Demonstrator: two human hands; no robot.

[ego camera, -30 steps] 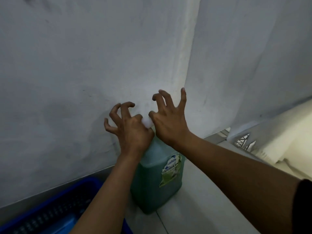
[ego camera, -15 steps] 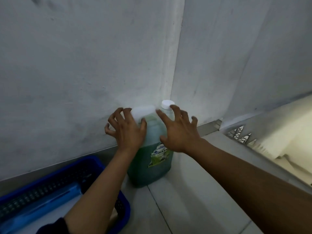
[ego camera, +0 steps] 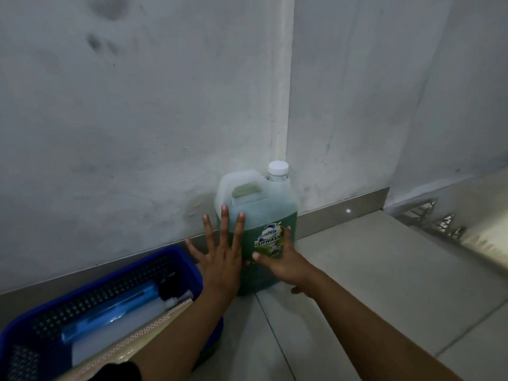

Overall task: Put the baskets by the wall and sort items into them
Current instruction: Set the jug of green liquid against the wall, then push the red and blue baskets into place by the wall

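Dishwash jug (ego camera: 258,232) in wall corner; blue basket (ego camera: 110,284) just left.

A blue basket (ego camera: 176,259) sits against the wall, holding a blue roll (ego camera: 110,312); a green dishwash jug (ego camera: 258,229) stands upright beside it.

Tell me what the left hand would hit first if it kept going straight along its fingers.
Probably the green dishwash jug: the left hand is spread open, its fingertips already over the jug's left side. Depth is unclear, so it could slip past and meet the wall behind.

Utility corner: dishwash jug (ego camera: 255,229), tiled floor (ego camera: 371,270), bare wall (ego camera: 137,119).
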